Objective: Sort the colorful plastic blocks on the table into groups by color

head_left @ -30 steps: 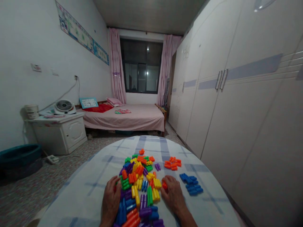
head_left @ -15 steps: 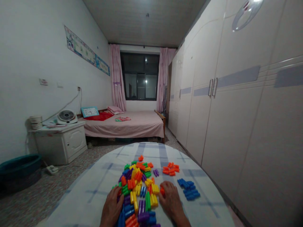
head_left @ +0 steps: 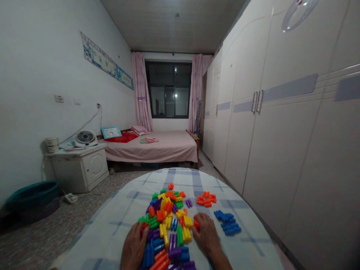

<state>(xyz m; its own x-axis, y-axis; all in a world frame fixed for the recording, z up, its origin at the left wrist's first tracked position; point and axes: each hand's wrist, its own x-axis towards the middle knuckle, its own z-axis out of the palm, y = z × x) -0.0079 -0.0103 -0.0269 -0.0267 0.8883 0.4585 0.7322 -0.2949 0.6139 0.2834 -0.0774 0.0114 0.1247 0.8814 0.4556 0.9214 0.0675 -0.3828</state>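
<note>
A heap of coloured plastic blocks [head_left: 168,221] lies on a round table with a checked cloth [head_left: 118,232]. My left hand [head_left: 135,247] rests at the heap's left edge, fingers curled against a red block and green ones. At the heap's right edge, my right hand [head_left: 206,234] has its fingertips closed on an orange block [head_left: 196,224]. A sorted group of orange blocks [head_left: 206,199] lies beyond the right hand, and a group of blue blocks [head_left: 227,223] lies to its right. A pair of purple blocks [head_left: 189,203] sits between the heap and the orange group.
White wardrobe doors [head_left: 267,131] line the right side, close to the table. Past the table are a bed with a pink cover [head_left: 157,146], a white cabinet with a fan [head_left: 80,165] and a dark green basin [head_left: 32,195] on the floor at left.
The camera tilted upward, then shifted slightly left, so the table sits lower in view. Both hands stay at the heap's edges; the right keeps the orange block.
</note>
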